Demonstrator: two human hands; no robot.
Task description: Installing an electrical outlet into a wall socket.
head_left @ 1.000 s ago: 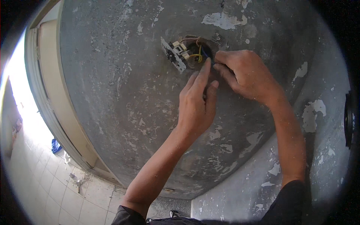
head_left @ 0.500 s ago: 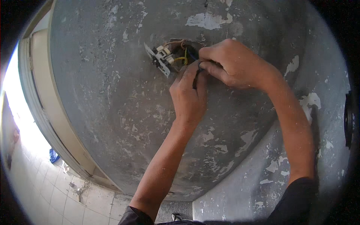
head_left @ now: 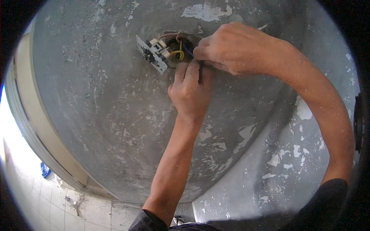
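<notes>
Filling most of the view, the bare grey wall (head_left: pixel 108 104), patched with flaking white, curves past a pale door frame (head_left: pixel 29 84) at the left. Across it reach both arms; over the last second the right one has bent further outward at the elbow, and the right hand (head_left: pixel 239 48) has rolled over so that its back faces up. The left hand (head_left: pixel 189 90), whose fingers pointed out straight a second ago, now has them bunched just under the right fingertips. To their upper left lies the round hole (head_left: pixel 173 43), with the socket unit (head_left: pixel 152 56) hanging tilted out at its left edge. A brown wire (head_left: pixel 167 35) and a yellow-green wire (head_left: pixel 180 54) join the unit to the hole. Thinnest of all, the blue wire (head_left: pixel 187 50) runs from the hole down to the meeting fingertips, where the right thumb and fingers seem to pinch it; whether the left ones grip it too I cannot tell. This closer, turned hold suggests the work has gone from reaching for the blue wire to bending or twisting its end, which is hidden.
</notes>
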